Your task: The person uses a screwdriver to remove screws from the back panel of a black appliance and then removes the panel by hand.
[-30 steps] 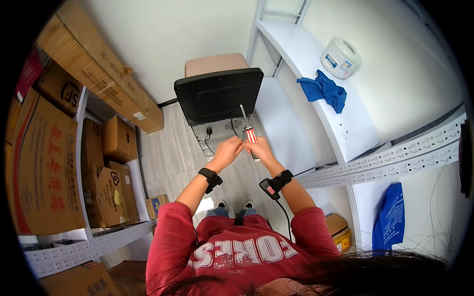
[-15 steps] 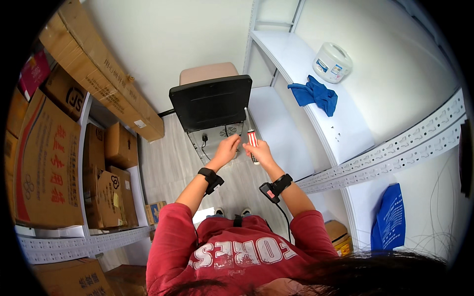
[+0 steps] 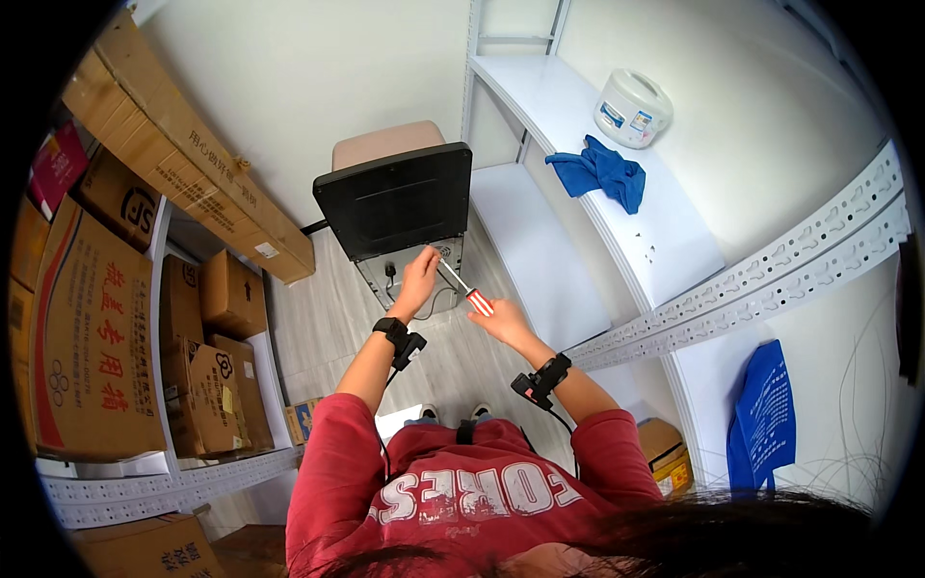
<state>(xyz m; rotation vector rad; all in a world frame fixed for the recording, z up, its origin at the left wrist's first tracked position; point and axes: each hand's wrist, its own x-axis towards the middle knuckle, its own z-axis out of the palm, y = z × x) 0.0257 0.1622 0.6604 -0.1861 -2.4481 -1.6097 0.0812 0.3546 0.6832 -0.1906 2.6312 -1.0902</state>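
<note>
Left hand: fingertips pinched at the screwdriver shaft near its tip, against the grey device below the black panel. Right hand: fingers closed around red-striped handle. Blue cloth on shelf.

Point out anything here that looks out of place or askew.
The blue cloth lies crumpled on the white shelf beside a white pot, not folded. The long box leans slanted against the left rack. At the hands, the screwdriver and monitor look in order.
</note>
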